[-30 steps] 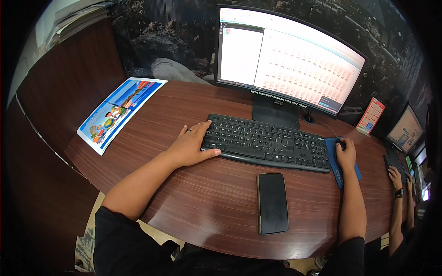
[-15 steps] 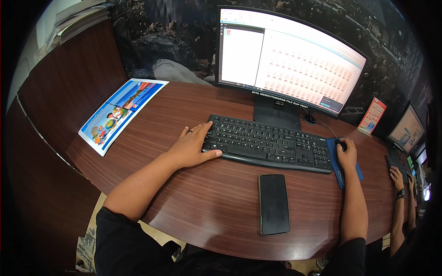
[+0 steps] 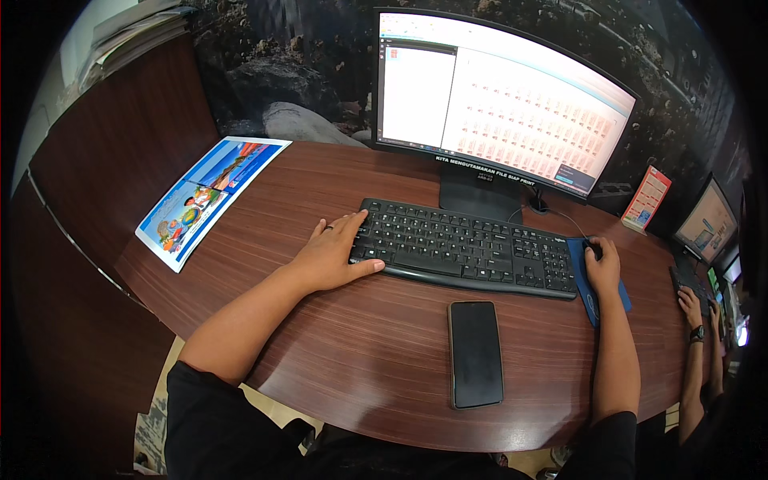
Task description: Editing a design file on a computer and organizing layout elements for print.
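My left hand [image 3: 332, 254] rests with its fingers spread at the left end of a black keyboard [image 3: 456, 248], thumb along the front edge and fingertips on the leftmost keys. A dark ring is on one of its fingers. To the keyboard's right, my right hand [image 3: 604, 266] is wrapped over a black computer mouse [image 3: 593, 251], most of which the hand hides. Under the mouse lies a blue mouse pad [image 3: 586, 300]. Behind the keyboard stands a monitor [image 3: 496, 104], its screen showing rows of small reddish pictures beside a white side panel.
A phone [image 3: 476, 354] with a dark screen lies in front of the keyboard. Printed colour sheets [image 3: 210, 200] lie at the left by a wooden partition [image 3: 120, 144]. A red-and-white desk calendar [image 3: 647, 200] stands right of the monitor. Farther right, a co-worker's hands [image 3: 690, 306] are at another keyboard.
Both hands keep their places on the keyboard and mouse. The whole view has shifted very slightly; nothing else has visibly moved.
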Demonstrator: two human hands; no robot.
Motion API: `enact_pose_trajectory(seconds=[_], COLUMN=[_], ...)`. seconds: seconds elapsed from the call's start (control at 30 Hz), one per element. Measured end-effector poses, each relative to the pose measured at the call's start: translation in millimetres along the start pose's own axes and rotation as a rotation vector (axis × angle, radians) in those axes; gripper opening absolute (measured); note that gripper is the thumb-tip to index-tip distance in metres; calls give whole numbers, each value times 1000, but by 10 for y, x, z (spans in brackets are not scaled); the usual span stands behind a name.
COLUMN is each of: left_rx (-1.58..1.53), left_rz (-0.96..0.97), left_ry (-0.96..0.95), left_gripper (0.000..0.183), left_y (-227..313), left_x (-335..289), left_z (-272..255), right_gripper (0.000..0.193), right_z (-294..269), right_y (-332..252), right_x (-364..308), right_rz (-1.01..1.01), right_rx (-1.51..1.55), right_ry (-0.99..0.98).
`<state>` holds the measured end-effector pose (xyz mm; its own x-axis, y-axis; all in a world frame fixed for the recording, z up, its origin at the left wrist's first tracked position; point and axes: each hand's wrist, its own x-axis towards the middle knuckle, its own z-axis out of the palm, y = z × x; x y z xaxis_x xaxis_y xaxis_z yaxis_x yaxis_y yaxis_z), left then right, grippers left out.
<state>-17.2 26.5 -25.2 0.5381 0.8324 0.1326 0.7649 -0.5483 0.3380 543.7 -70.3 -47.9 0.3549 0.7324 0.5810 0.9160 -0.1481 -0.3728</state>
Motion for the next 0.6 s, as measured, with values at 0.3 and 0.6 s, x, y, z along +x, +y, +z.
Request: enact_pose_trajectory(seconds=[0.3,0.6], left_rx=[-27,24], left_rz=[-2,150], left_ry=[-13,222], left_gripper=[103,98], left_y=[35,273], left_x=[3,-84], left_z=[-30,-179], right_gripper=[27,26], right_z=[-36,12], right_y=[-92,-13], right_x=[-9,-22], right_rz=[56,61], right_rx=[-21,9], right_ry=[42,38])
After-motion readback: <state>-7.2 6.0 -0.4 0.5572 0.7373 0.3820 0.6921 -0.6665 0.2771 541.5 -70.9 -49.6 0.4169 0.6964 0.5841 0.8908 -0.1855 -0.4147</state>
